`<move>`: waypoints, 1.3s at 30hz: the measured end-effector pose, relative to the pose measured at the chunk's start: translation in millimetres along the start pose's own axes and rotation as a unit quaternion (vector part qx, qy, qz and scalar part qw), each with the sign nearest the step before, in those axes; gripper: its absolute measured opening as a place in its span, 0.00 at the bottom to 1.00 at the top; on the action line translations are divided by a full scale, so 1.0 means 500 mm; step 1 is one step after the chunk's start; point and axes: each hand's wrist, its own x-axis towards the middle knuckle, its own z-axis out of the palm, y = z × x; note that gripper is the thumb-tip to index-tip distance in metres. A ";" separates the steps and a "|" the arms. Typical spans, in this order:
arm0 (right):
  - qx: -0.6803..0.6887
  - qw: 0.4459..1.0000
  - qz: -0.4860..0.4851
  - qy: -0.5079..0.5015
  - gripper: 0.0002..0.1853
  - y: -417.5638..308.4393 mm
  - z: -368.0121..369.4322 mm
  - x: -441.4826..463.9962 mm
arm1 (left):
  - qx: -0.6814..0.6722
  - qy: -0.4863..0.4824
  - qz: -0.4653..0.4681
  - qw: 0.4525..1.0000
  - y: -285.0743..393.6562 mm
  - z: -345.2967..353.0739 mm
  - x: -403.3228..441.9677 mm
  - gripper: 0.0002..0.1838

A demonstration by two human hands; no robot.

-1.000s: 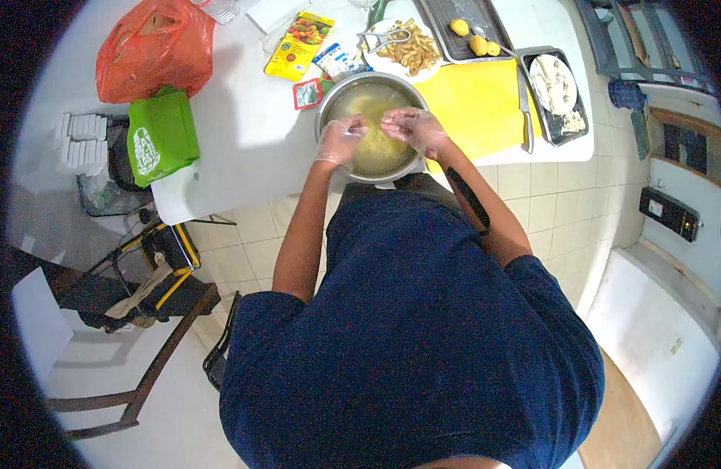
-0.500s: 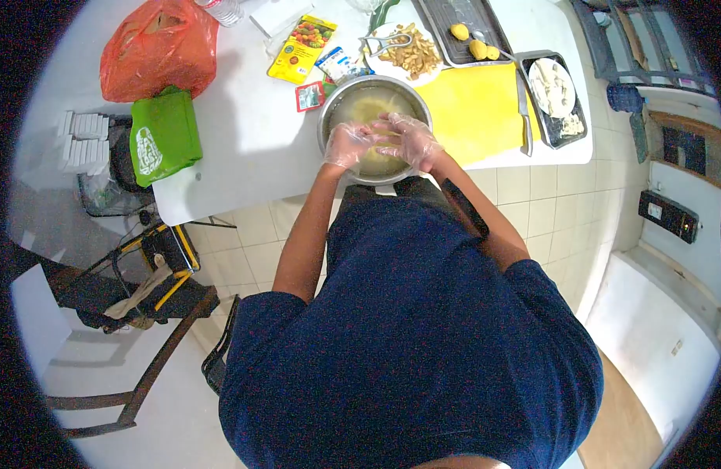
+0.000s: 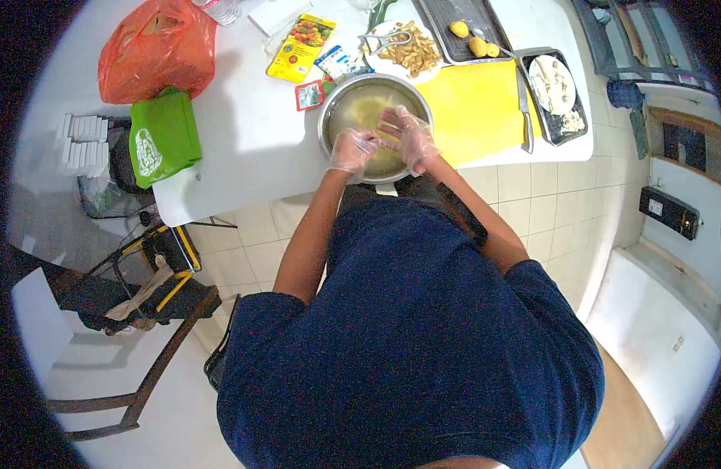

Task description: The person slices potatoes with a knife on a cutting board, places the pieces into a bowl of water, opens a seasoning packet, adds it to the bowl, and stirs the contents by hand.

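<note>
changed: right hand (image 3: 409,139), fingers bunched a second ago, now spread open | left hand (image 3: 354,151) curled beside it, can't tell if holding | bowl (image 3: 323,123) of cloudy liquid (image 3: 359,103) on surface (image 3: 243,148), below both | likely pause in handling liquid

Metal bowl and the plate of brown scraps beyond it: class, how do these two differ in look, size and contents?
The metal bowl is silvery; the plate is white. The bowl looks larger and deep; the plate is shallow. The bowl holds cloudy liquid, with the left hand and right hand over it; the plate holds brown scraps. Both are round and stand on the white table.
</note>
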 end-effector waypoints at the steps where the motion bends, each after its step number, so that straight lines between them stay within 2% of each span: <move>1: -0.004 1.000 -0.005 -0.002 0.28 0.003 0.003 -0.003 | 0.015 -0.001 0.003 1.000 -0.001 0.000 0.001 0.12; 3: -0.015 1.000 -0.005 -0.003 0.27 0.007 0.001 -0.003 | 0.044 -0.003 0.009 0.999 0.005 -0.001 0.003 0.11; 6: -0.031 0.999 0.008 0.001 0.25 0.010 -0.005 0.002 | 0.049 -0.036 0.080 0.995 0.017 -0.011 0.005 0.12; 9: -0.031 0.999 0.018 0.008 0.23 0.008 -0.002 -0.001 | 0.124 -0.048 0.128 0.983 0.012 -0.011 0.014 0.12; 12: -0.037 0.999 0.017 0.015 0.22 -0.001 -0.001 -0.005 | 0.130 -0.036 0.143 0.980 0.009 -0.009 0.015 0.12; 15: -0.041 0.999 0.013 0.031 0.23 -0.014 -0.004 -0.007 | 0.121 -0.027 0.126 0.984 0.010 -0.018 0.011 0.11; 18: -0.003 0.999 0.005 0.041 0.24 -0.024 -0.002 -0.010 | 0.003 -0.007 0.115 0.993 0.012 -0.014 0.005 0.09; 21: 0.025 0.999 0.004 0.038 0.26 -0.020 -0.008 -0.001 | -0.034 -0.030 0.087 0.995 0.016 -0.009 0.007 0.11; 24: 0.011 0.999 -0.001 0.034 0.27 -0.014 -0.011 0.006 | 0.011 0.016 0.101 0.995 0.032 -0.002 0.005 0.08; 27: -0.005 1.000 -0.005 0.030 0.27 -0.017 -0.004 -0.001 | 0.055 -0.015 0.094 0.994 0.036 -0.004 0.005 0.10; 30: -0.002 1.000 0.000 0.029 0.28 -0.022 0.000 0.000 | 0.070 0.018 0.142 0.987 0.012 0.009 0.012 0.11; 33: 0.003 0.999 0.009 0.032 0.27 -0.029 0.000 -0.004 | 0.139 0.022 0.147 0.979 0.016 0.010 0.012 0.10; 36: 0.012 0.999 0.016 0.028 0.27 -0.035 -0.001 -0.007 | 0.132 0.051 0.184 0.973 0.013 0.010 0.021 0.10; 39: 0.026 0.999 0.020 0.025 0.27 -0.039 -0.005 -0.008 | 0.148 0.059 0.141 0.977 0.003 0.009 0.025 0.09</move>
